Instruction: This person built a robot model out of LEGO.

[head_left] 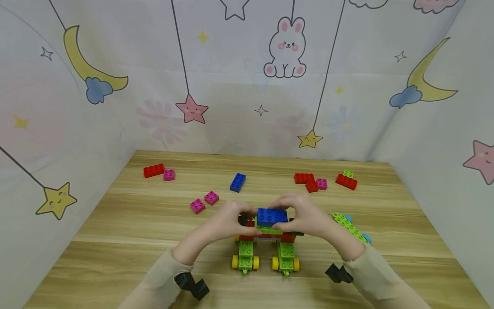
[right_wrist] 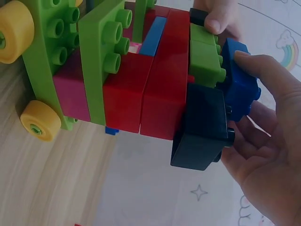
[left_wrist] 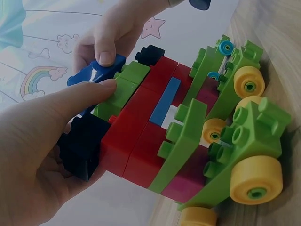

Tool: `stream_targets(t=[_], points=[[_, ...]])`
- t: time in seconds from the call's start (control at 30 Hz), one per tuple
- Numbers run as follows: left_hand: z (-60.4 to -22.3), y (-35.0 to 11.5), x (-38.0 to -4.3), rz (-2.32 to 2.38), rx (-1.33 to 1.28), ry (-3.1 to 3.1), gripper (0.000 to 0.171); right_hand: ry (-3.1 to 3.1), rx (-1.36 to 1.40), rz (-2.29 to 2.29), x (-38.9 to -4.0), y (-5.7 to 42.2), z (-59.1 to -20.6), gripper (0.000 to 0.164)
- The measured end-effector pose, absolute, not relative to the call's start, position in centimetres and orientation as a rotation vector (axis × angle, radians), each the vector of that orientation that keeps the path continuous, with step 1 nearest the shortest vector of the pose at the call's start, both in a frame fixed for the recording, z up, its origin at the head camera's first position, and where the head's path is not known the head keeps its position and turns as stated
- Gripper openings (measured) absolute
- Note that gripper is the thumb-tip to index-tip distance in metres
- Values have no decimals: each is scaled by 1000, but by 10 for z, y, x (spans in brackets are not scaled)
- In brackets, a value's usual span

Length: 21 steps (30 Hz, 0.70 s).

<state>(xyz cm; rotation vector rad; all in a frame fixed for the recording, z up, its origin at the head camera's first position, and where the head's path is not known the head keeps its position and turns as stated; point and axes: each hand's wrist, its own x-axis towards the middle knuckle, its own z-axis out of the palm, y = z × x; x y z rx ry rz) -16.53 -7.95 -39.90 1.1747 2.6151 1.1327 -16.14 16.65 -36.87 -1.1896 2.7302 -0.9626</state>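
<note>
A brick vehicle model (head_left: 266,236) stands on yellow-wheeled green bases (head_left: 245,253) in front of me. It is stacked from magenta, green and red bricks (left_wrist: 129,136), with black bricks (right_wrist: 202,122) at its top ends and light green bricks (right_wrist: 204,56) between them. My right hand (head_left: 305,214) pinches a blue brick (head_left: 272,217) between thumb and fingers, right at the light green studs. The blue brick looks slightly tilted in the wrist views. My left hand (head_left: 231,219) grips the model's left end, its thumb along the light green brick and fingers behind the black one.
A green base with blue wheels (head_left: 351,227) lies right of the model. Farther back are a loose blue brick (head_left: 238,182), red bricks (head_left: 153,170) and magenta bricks (head_left: 197,206). A printed cloth (head_left: 239,86) surrounds the wooden table (head_left: 127,227).
</note>
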Motion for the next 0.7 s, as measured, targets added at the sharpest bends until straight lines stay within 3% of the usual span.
stream_targets(t=[0.33,0.7], points=[[-397,-79,-164,1118,1191,2645,32,2738,-1188,-904,-160,163,-370,32],[-395,-78,-160,1114,1204,2685,44,2721,-1188,-918,-159,160,-370,34]])
